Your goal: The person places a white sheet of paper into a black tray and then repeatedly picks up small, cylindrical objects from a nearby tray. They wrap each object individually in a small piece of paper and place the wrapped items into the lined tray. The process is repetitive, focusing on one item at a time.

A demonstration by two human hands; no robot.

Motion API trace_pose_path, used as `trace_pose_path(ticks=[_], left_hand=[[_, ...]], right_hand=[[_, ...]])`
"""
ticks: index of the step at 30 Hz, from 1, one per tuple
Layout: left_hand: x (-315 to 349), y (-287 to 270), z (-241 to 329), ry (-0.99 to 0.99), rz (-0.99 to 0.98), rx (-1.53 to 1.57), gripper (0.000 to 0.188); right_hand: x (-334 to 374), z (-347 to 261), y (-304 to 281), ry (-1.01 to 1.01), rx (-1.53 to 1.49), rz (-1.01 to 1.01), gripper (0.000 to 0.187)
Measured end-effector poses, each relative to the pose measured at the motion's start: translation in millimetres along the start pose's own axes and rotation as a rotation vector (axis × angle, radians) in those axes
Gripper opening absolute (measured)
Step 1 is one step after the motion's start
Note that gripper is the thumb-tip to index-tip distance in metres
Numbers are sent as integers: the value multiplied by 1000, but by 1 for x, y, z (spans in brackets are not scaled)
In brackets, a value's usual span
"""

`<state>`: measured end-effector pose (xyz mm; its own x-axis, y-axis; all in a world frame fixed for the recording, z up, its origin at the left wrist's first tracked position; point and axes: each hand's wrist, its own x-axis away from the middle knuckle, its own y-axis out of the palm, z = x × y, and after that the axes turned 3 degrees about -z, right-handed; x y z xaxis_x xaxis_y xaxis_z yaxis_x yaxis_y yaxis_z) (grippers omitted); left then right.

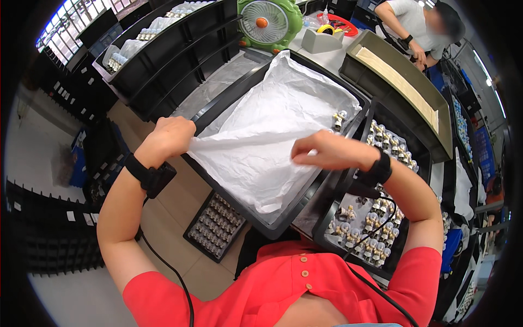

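Observation:
A crumpled sheet of white tissue paper lies over a black tray in front of me. My left hand is closed on the paper's left corner and pulls a taut fold from it. Over the right part of the sheet, my right hand has its fingers curled in; whether anything is between them is hidden. A small white-and-gold figurine sits in the tray's right corner beside the paper. Further right, a second black tray holds rows of similar figurines.
Stacked black trays stand at the back left, near a green fan. An olive bin stands at the back right, with a co-worker beyond. Another filled tray sits low on the left. Cables hang from both wrists.

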<state>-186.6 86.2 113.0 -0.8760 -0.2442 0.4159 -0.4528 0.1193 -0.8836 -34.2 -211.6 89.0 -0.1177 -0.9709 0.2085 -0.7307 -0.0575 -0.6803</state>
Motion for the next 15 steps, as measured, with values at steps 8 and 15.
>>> trace_pose_path(ticks=[8, 15], left_hand=[[-19, -52, 62, 369, 46, 163, 46], [-94, -70, 62, 629, -355, 637, 59]], right_hand=[[20, 101, -75, 464, 520, 287, 24], [9, 133, -76, 511, 660, 183, 34]])
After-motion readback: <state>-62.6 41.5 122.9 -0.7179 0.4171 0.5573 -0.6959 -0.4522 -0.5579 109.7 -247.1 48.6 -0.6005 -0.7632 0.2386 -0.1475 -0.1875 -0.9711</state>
